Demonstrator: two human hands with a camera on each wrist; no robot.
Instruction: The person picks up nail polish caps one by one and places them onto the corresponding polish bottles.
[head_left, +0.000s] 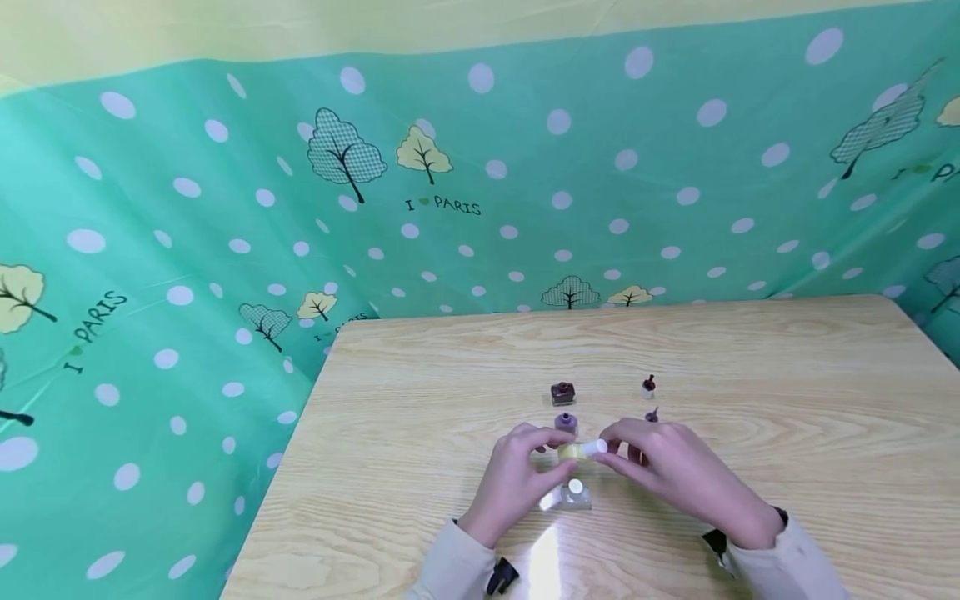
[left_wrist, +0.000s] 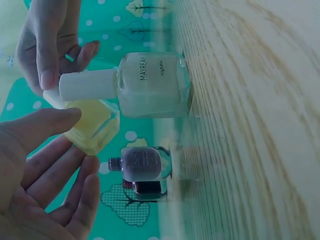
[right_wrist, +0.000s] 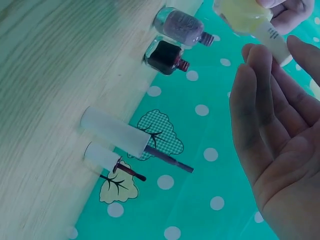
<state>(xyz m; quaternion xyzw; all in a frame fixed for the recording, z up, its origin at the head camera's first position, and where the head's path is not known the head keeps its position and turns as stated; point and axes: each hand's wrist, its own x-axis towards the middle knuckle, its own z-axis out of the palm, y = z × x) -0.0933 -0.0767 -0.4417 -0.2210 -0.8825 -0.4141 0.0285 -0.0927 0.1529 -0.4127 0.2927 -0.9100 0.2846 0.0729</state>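
My left hand [head_left: 521, 471] pinches a nail polish bottle [head_left: 572, 452] of pale yellow polish between thumb and fingers, lifted above the table and tilted. At its white cap [head_left: 595, 447] are the thumb and fingertips of my right hand [head_left: 667, 458], which seem to pinch the cap's end; the cap is still on the bottle. Close in front stands a capped bottle of whitish polish [left_wrist: 155, 85], upright on the table. Behind the hands are an uncapped purple polish bottle [head_left: 566, 423] and an uncapped dark red one [head_left: 563, 394], their threaded necks bare.
Two white caps stand brush up at the right: one with a dark red brush [right_wrist: 102, 156], the other with a purple brush [right_wrist: 116, 131]. The wooden table [head_left: 420, 375] meets a green dotted cloth [head_left: 450, 167] at its back and left.
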